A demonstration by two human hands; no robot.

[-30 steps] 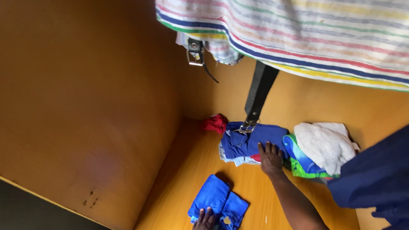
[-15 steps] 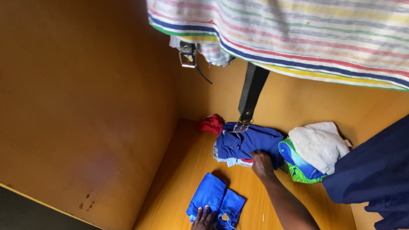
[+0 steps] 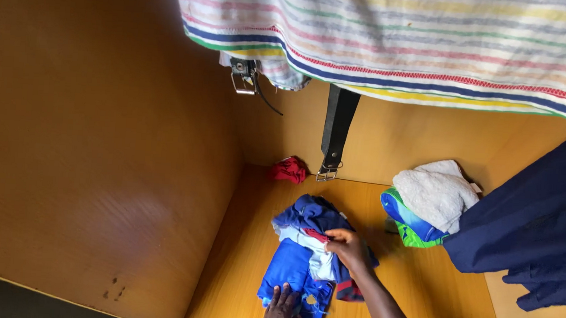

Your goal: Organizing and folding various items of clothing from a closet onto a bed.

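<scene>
Clothes, a dark blue folded stack [image 3: 318, 231] pinched by the right hand [image 3: 348, 248], now overlap the bright blue folded garment [image 3: 288, 272] under the flat-spread left hand [image 3: 281, 311].

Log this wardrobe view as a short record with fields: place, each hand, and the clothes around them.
place: wooden wardrobe shelf
left hand: pressing flat on the folded blue garment
right hand: gripping a stack of blue, white and red clothes, partly over the folded blue garment
back corner: red cloth
right side: white cloth on a green-blue garment
hanging: striped fabric, black belt, navy garment

2 belts [image 3: 336, 126], 2 hands [image 3: 348, 248]
</scene>
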